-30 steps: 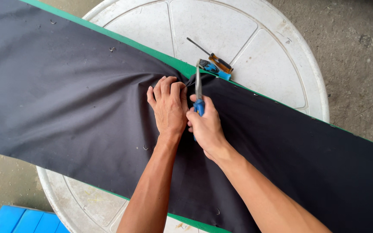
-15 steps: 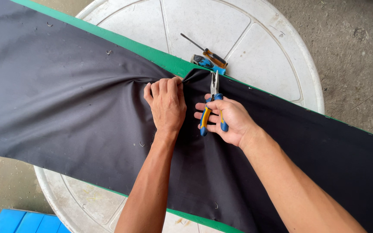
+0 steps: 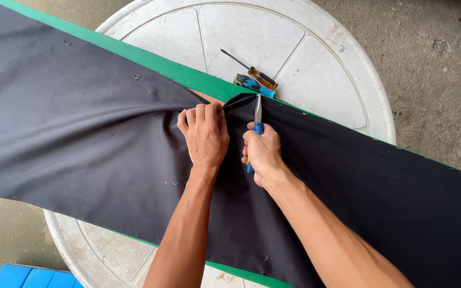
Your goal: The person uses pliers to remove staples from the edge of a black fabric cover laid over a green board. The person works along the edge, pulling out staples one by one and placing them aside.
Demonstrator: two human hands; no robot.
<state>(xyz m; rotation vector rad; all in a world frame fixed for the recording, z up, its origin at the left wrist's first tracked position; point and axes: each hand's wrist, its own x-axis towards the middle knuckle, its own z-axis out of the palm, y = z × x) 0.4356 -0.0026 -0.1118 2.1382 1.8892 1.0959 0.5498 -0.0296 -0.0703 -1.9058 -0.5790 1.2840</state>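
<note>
pliers [image 3: 256,114] clenched in right hand [image 3: 262,152], nose at black fabric [image 3: 81,122] edge; left hand [image 3: 205,133] beside, gripping fabric.

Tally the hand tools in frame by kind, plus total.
Pliers, blue-and-yellow handles, in the right hand: 1
Screwdriver, orange-and-black handle: 1
Blue-handled tool beside it, kind unclear: 1
Total: 3
</note>
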